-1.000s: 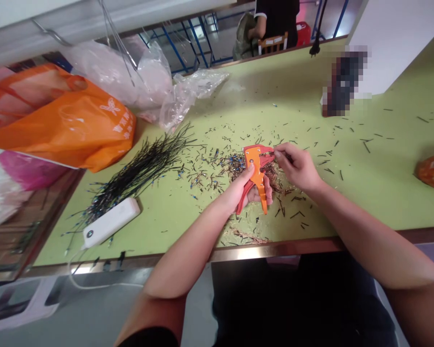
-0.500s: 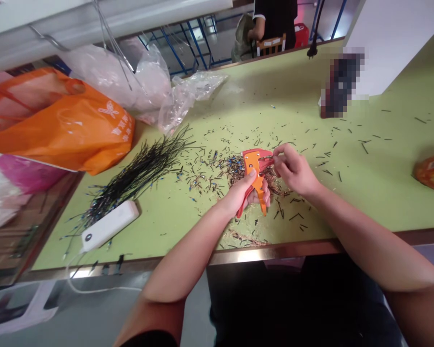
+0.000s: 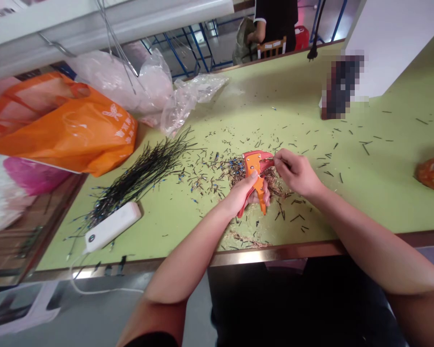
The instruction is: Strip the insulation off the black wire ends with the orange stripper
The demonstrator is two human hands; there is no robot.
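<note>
Orange wire stripper (image 3: 255, 166) in the middle of the green table (image 3: 365, 202), near the front edge, wrapped firmly in the left hand (image 3: 244, 197). Right hand (image 3: 296, 173) just beside it, fingertips (image 3: 278, 161) in a narrow pinch on a thin wire (image 3: 270, 160) at the tool's mouth. Around them, many short cut pieces (image 3: 206, 180) already scattered. Toward the left edge, a large bunch of black wires (image 3: 137, 180) with blue ends, many left, next to a white power strip (image 3: 112, 226).

The stripper (image 3: 253, 168) is matt orange plastic; the wires (image 3: 137, 180) have smooth black plastic sleeves; the counter (image 3: 275, 96) is smooth, matt green; its edge (image 3: 275, 256) is glossy metal; the bag (image 3: 94, 130) is thin, shiny orange plastic; the film (image 3: 188, 99) is clear, crinkled plastic.
</note>
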